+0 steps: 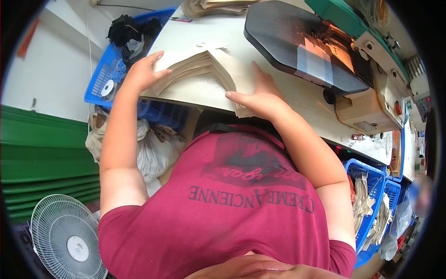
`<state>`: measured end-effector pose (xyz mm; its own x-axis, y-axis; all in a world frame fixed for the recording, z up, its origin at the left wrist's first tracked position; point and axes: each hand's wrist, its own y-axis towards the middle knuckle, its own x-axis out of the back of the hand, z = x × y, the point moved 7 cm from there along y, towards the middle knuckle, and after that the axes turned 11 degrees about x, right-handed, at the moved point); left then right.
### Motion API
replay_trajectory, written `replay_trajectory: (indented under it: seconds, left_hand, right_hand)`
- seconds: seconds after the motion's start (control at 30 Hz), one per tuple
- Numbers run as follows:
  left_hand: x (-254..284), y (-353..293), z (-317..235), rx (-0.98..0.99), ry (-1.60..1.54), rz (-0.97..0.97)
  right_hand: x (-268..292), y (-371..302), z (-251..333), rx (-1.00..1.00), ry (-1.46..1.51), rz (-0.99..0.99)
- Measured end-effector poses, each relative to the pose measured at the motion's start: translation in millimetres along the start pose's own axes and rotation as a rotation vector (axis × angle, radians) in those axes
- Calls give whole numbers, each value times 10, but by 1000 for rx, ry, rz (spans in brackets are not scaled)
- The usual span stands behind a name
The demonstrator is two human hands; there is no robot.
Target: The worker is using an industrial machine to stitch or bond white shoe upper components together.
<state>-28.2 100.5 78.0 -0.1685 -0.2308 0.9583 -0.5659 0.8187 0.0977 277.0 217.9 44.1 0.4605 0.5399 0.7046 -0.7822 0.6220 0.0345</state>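
A stack of thin off-white sheets (203,63), cloth or paper I cannot tell, is bent into an arch on the white table near its front edge. At its left end is my left hand (145,72), fingers spread and thumb against the stack's edge. My right hand (264,96) holds the right end, the thumb across the layers and the fingers stretched along the far side. Part of that end hangs past the table edge.
A sewing-type machine (371,100) with a green top and a black plate (278,39) stands right of the stack. More off-white sheets (218,7) lie at the back. Blue baskets (95,86) (367,209) flank the table. A fan (69,237) stands lower left.
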Motion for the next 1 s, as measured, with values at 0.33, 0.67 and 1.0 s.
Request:
replay_trajectory:
  seconds: [0.33,0.67,1.0]
  left_hand:
    - [-212,290,462,316,-509,423]
    - [-586,392,662,495,-639,795]
    - [-719,491,710,460,-648,847]
  right_hand:
    - [-118,54,-502,-313,547,31]
    - [-64,-23,-395,-437,623,304]
    - [-225,66,-336,-470,704,313]
